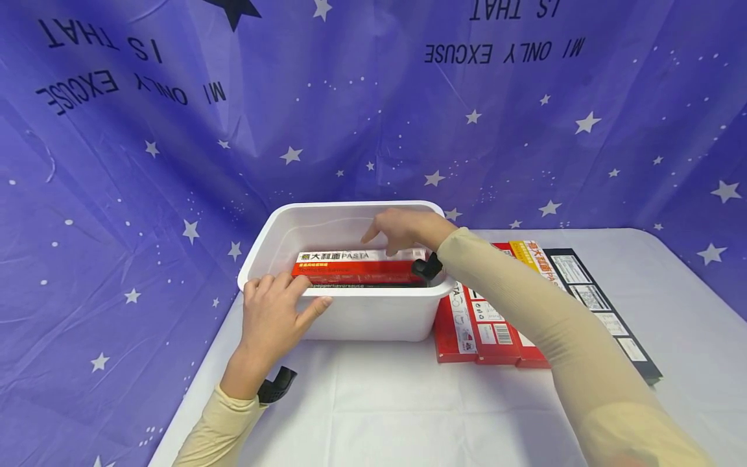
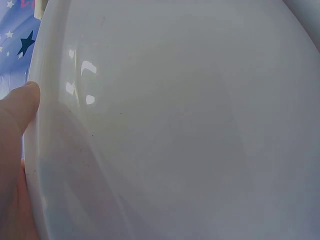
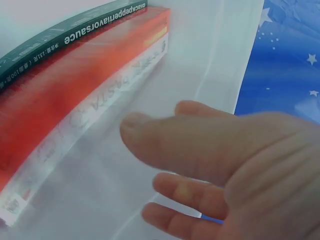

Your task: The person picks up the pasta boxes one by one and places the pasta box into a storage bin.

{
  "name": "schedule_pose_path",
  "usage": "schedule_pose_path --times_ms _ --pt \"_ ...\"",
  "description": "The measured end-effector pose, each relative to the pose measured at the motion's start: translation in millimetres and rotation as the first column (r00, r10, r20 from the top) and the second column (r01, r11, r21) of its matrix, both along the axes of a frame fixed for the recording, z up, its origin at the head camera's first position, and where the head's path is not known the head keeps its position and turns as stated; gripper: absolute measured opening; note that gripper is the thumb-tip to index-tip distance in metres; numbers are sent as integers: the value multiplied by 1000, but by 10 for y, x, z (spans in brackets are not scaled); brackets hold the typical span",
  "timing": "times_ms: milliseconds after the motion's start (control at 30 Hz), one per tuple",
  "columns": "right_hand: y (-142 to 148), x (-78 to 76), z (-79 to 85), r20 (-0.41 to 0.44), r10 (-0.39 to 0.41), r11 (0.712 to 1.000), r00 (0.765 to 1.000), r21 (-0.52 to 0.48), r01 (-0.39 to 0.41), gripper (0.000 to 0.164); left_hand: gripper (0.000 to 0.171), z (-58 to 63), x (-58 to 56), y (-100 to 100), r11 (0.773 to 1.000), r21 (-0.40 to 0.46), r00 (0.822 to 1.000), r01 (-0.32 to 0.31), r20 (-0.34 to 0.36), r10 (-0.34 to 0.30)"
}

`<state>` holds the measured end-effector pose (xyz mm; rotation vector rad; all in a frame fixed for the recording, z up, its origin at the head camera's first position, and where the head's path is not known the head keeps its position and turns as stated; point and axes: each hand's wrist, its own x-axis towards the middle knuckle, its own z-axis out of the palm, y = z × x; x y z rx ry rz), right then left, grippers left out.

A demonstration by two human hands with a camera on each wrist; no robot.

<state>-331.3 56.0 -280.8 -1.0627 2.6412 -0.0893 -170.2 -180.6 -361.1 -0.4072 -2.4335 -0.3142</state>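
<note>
A white plastic bin (image 1: 367,318) stands on the table. My left hand (image 1: 271,318) grips its front left rim, the fingers hooked over the edge and the thumb against the outer front wall. Inside the bin, a red-and-white pasta box (image 1: 358,267) stands on its long edge. In front of that box, by the near wall, is a black pepper sauce pasta box (image 3: 105,24). Over the back right of the bin, my right hand (image 1: 403,228) holds nothing. In the right wrist view its thumb and fingers are extended and apart from the boxes.
Right of the bin, several red pasta boxes (image 1: 496,334) lie overlapping. A black box (image 1: 613,318) lies beside them on the white tablecloth (image 1: 408,402). Behind the bin hangs a purple star-patterned curtain (image 1: 373,130).
</note>
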Motion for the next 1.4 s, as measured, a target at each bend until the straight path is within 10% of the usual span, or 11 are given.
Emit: schedule_pose_path --times_ms 767,1400 --pt "162 95 234 -21 -17 1000 1000 -16 16 52 52 12 0 23 1000 -3 1000 -7 29 7" --pt "1547 327 394 -119 -182 980 976 -107 170 53 46 3 23 5 1000 0 1000 -5 13 5"
